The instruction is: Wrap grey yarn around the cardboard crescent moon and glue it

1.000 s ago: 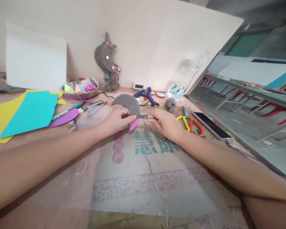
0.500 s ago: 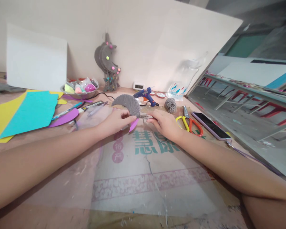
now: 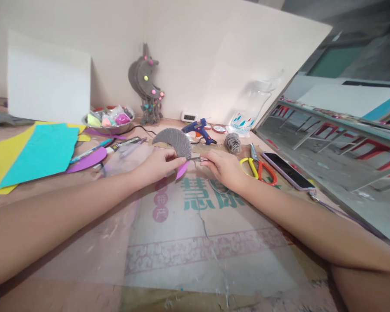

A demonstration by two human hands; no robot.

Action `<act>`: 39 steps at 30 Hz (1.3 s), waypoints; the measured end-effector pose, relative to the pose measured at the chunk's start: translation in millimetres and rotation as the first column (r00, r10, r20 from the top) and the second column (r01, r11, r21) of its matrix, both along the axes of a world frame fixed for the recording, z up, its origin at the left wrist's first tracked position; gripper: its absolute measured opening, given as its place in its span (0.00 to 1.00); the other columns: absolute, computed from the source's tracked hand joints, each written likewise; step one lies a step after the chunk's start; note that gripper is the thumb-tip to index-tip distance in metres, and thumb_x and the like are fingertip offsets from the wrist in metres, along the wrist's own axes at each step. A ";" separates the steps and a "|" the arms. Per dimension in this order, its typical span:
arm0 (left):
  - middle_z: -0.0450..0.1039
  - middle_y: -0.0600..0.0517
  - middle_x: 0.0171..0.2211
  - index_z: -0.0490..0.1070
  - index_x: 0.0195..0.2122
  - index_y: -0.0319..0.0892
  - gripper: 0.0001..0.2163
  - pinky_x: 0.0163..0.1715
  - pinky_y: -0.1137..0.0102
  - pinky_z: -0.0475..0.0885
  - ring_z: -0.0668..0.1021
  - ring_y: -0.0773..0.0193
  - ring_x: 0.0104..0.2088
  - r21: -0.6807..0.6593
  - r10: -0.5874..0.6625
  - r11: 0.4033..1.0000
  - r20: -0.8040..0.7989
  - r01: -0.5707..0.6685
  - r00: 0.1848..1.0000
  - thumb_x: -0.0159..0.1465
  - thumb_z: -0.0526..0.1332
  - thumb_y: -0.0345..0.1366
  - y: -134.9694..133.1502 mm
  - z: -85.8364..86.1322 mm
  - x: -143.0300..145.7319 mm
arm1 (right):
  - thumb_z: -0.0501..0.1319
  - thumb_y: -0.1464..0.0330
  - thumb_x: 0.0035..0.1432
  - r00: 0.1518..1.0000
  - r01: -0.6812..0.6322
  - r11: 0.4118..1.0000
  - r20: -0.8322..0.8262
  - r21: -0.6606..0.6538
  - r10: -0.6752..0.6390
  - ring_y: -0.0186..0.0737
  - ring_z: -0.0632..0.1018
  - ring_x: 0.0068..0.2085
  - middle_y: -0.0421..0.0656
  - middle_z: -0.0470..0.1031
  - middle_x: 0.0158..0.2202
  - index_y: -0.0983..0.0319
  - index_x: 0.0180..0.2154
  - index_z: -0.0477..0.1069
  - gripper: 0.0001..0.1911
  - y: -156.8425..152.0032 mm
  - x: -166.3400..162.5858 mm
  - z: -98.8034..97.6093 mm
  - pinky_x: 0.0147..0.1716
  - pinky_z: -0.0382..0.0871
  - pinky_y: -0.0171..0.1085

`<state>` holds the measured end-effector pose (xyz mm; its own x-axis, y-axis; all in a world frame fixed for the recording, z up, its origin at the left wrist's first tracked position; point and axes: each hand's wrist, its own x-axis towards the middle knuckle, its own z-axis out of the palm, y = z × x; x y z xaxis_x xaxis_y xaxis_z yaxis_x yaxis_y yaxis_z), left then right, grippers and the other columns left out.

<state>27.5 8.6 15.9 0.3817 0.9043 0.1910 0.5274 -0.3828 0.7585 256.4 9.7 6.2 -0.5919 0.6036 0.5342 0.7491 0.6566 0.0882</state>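
My left hand grips a purple crescent shape that is mostly wound in grey yarn, its bare purple tip pointing down by my fingers. My right hand pinches the grey yarn strand right beside the crescent's lower end, fingers closed. Both hands rest over a clear plastic sheet laid on printed cardboard. A ball of grey yarn lies just behind my right hand.
A blue glue gun, scissors with yellow and red handles and a phone lie to the right. On the left are teal and yellow foam sheets, pens, a purple cut-out and a metal bowl. A finished moon ornament leans against the wall.
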 end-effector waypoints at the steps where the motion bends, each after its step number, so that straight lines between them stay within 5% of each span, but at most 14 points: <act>1: 0.59 0.57 0.19 0.60 0.20 0.41 0.15 0.23 0.71 0.57 0.64 0.69 0.23 0.002 -0.001 1.000 0.002 0.001 1.000 0.60 0.56 0.44 0.1 -0.1 0.0 | 0.51 0.60 0.65 1.000 -0.001 1.000 -0.011 -0.004 0.001 0.42 0.75 0.36 0.46 0.76 0.33 0.64 0.40 0.72 0.16 -0.3 0.1 0.2 0.34 0.64 0.37; 8: 0.59 0.57 0.18 0.62 0.19 0.41 0.15 0.22 0.72 0.57 0.65 0.68 0.22 -0.027 0.021 0.999 0.012 -0.021 1.000 0.60 0.56 0.42 -3.7 3.7 1.5 | 0.51 0.60 0.65 0.994 0.002 0.999 -0.108 -0.036 -0.005 0.41 0.75 0.35 0.46 0.76 0.35 0.63 0.43 0.70 0.15 -1.1 0.4 0.2 0.33 0.64 0.37; 22: 0.59 0.57 0.20 0.61 0.20 0.41 0.16 0.23 0.71 0.57 0.64 0.69 0.23 -0.002 -0.002 1.000 0.016 0.002 1.000 0.60 0.56 0.44 -0.1 -1.2 0.0 | 0.51 0.59 0.65 0.999 0.013 0.999 -0.047 -0.040 -0.015 0.43 0.76 0.38 0.46 0.76 0.35 0.62 0.41 0.72 0.16 0.1 0.4 -1.0 0.37 0.66 0.38; 26: 0.59 0.57 0.20 0.61 0.20 0.41 0.15 0.23 0.71 0.57 0.64 0.68 0.23 -0.032 0.008 0.999 0.025 -0.007 1.000 0.60 0.56 0.44 -0.5 -1.0 0.7 | 0.53 0.61 0.64 0.979 0.014 0.995 -0.202 -0.097 -0.033 0.41 0.76 0.38 0.46 0.77 0.36 0.63 0.43 0.71 0.14 1.1 1.1 -1.5 0.37 0.66 0.36; 30: 0.58 0.57 0.20 0.60 0.20 0.42 0.16 0.24 0.70 0.56 0.64 0.68 0.23 -0.023 -0.012 1.000 0.018 0.013 1.000 0.60 0.56 0.44 0.6 -1.7 0.7 | 0.54 0.62 0.63 0.918 0.122 0.968 -0.347 -0.219 -0.194 0.41 0.76 0.36 0.45 0.76 0.36 0.63 0.45 0.70 0.14 11.5 8.0 -4.2 0.35 0.67 0.37; 34: 0.57 0.57 0.19 0.59 0.20 0.42 0.15 0.24 0.69 0.56 0.63 0.68 0.23 -0.015 -0.011 1.000 0.019 0.012 1.000 0.60 0.56 0.44 1.0 -1.8 0.0 | 0.54 0.64 0.62 0.911 0.161 0.942 -0.322 -0.295 -0.256 0.44 0.76 0.40 0.47 0.77 0.41 0.63 0.46 0.70 0.14 26.4 17.5 -11.4 0.40 0.69 0.42; 39: 0.56 0.57 0.19 0.59 0.20 0.42 0.15 0.24 0.69 0.56 0.63 0.67 0.23 -0.016 -0.030 0.999 0.029 0.030 0.999 0.60 0.55 0.44 0.4 -1.5 -0.5 | 0.58 0.69 0.58 0.955 0.113 0.964 -0.242 -0.242 -0.173 0.46 0.74 0.45 0.50 0.74 0.44 0.64 0.47 0.71 0.15 32.9 18.4 -16.7 0.47 0.67 0.47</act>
